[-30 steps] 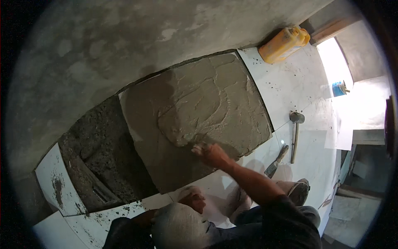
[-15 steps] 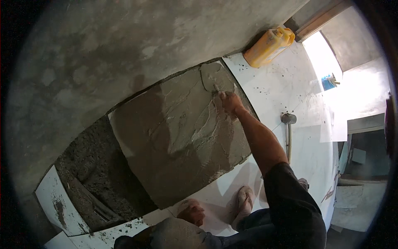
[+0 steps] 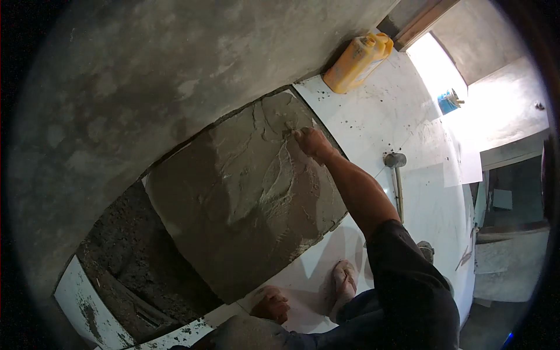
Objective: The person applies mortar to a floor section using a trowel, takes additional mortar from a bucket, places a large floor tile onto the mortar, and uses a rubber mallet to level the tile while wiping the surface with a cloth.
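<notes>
My right hand [image 3: 312, 143] is closed round the handle of a mortar-coated trowel, its blade barely distinguishable in the wet grey mortar [image 3: 245, 204] near the slab's upper right. This mortar covers a large square slab beside the wall. My left hand [image 3: 271, 303] hangs by my knee below the slab's lower edge, fingers curled with nothing visible in them. Left of the slab is a dark, rough bed [image 3: 134, 251] with a long strip lying in it.
A concrete wall [image 3: 116, 87] runs along the top left. On the white tiles [image 3: 344, 116] stand a yellow jerrycan [image 3: 356, 64] and a blue tin [image 3: 448, 102]; a mallet [image 3: 398, 186] lies at right. My foot [image 3: 344, 280] is below the slab. A white tile [image 3: 81, 297] borders the dark bed.
My right hand with the trowel has moved from the slab's lower middle to its upper right, and the mortar's ridges there have changed. The view has shifted.
</notes>
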{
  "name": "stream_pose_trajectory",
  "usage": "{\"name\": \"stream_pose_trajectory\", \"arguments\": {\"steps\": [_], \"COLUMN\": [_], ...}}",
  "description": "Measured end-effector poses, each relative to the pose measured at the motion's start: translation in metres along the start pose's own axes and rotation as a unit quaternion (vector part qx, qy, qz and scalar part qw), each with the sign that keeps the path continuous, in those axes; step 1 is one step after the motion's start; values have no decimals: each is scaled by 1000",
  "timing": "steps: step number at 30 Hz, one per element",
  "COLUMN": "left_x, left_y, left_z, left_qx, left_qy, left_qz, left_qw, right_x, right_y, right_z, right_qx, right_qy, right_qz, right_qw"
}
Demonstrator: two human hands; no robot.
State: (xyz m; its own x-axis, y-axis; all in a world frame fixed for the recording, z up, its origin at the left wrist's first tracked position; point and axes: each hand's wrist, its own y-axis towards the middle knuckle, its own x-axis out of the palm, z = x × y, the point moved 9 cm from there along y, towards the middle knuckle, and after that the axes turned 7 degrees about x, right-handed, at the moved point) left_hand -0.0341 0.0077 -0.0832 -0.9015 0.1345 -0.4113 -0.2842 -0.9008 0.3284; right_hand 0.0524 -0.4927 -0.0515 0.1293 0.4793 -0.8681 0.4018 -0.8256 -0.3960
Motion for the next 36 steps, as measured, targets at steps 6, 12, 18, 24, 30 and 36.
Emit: {"name": "stream_pose_trajectory", "arguments": {"steps": [6,12,18,24,30,36], "left_x": [-2,-2,-10,-12,-2,6], "left_y": [4,5,12,12,4,-3], "left_z": [1,-2,3,9,-2,-5], "left_qx": [-4,-13,-23,-44,-8,10], "left_qy": [-6,-6,-4,18,1,10], "left_qz": [1,-13,-15,-26,3,16], "left_qw": [1000,1000,1000,998,1000,1000], "right_x": [16,32,27,36,32,2], "right_y": [13,28,23,24,-21,-31], "right_z": [9,3,1,15,11,26], "right_qx": [88,175,240,273,171,58], "right_qy": [26,129,245,221,119,-15], "right_qz": [-2,49,34,10,-39,39], "right_qw": [996,975,939,936,977,997]}}
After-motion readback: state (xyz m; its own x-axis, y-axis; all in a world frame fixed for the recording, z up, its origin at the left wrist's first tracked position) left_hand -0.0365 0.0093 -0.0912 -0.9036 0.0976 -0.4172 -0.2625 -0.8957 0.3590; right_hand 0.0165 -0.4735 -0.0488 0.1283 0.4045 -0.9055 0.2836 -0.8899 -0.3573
